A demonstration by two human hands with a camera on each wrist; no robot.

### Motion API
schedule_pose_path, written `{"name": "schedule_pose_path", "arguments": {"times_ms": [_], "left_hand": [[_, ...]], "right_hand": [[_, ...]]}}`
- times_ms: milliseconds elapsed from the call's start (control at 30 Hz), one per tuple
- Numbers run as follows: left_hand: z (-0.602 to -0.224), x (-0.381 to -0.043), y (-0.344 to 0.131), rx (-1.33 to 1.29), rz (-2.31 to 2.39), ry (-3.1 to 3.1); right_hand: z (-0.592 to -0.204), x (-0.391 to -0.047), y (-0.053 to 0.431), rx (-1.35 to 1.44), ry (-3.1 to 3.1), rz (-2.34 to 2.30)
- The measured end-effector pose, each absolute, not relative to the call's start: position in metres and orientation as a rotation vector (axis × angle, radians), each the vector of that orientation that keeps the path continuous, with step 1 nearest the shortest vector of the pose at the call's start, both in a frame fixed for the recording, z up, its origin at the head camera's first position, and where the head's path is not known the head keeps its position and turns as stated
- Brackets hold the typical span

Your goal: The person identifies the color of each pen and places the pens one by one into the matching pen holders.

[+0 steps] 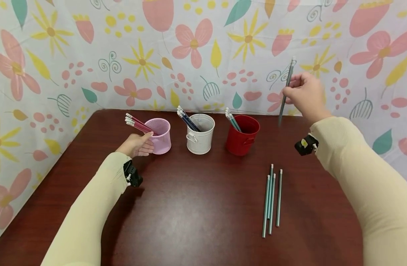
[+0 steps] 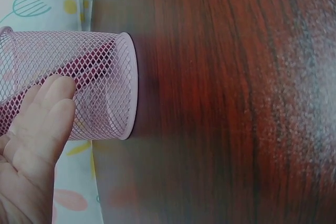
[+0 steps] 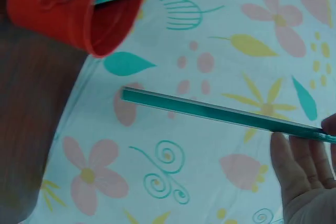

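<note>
My right hand (image 1: pixel 305 94) pinches a green pencil (image 1: pixel 287 85) near its eraser end, held up to the right of the red bucket (image 1: pixel 242 142). In the right wrist view the pencil (image 3: pixel 210 109) slants across, its plain end toward the bucket. My left hand (image 1: pixel 137 145) rests by the pink mesh cup (image 1: pixel 161 138), with its fingers extended along the side in the left wrist view. Red pencils (image 1: pixel 140 125) lean in that cup, erasers up. Several green pencils (image 1: pixel 234 121) stand in the red bucket.
A white bucket (image 1: pixel 201 142) with dark blue pencils (image 1: pixel 189 120) stands between the pink cup and the red bucket. Several loose green pencils (image 1: pixel 272 203) lie on the brown table (image 1: pixel 190 207) at the right. A flowered cloth (image 1: pixel 197 77) hangs behind the table.
</note>
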State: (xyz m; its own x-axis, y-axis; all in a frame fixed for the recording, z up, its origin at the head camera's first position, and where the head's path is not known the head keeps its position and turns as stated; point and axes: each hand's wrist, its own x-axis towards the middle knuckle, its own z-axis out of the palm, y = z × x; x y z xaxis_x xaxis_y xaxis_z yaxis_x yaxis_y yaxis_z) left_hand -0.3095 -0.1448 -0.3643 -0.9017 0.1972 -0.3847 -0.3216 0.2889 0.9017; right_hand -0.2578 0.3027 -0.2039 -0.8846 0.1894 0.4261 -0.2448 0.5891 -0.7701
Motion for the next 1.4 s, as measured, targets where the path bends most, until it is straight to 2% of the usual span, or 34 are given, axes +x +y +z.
{"name": "schedule_pose_path", "arguments": {"times_ms": [367,500,867,1100,1400], "left_hand": [[-0.362,-0.307,-0.143,-0.108,1.641,2.142],[-0.362,-0.306,-0.143,-0.095,1.633,2.153],[-0.363,-0.306,-0.145,-0.08,1.619,2.168],[-0.364,-0.308,-0.145,-0.097,1.626,2.175],[-0.368,-0.311,-0.144,-0.135,1.658,2.152]], "right_hand": [[-0.173,-0.27,0.279,0.085,-2.22,1.298],[-0.173,-0.272,0.271,0.114,-2.258,1.237],[-0.202,-0.281,0.258,0.213,-2.448,1.003],[-0.24,-0.286,0.254,0.266,-2.56,0.866],[-0.286,-0.294,0.25,0.329,-2.649,0.913]]}}
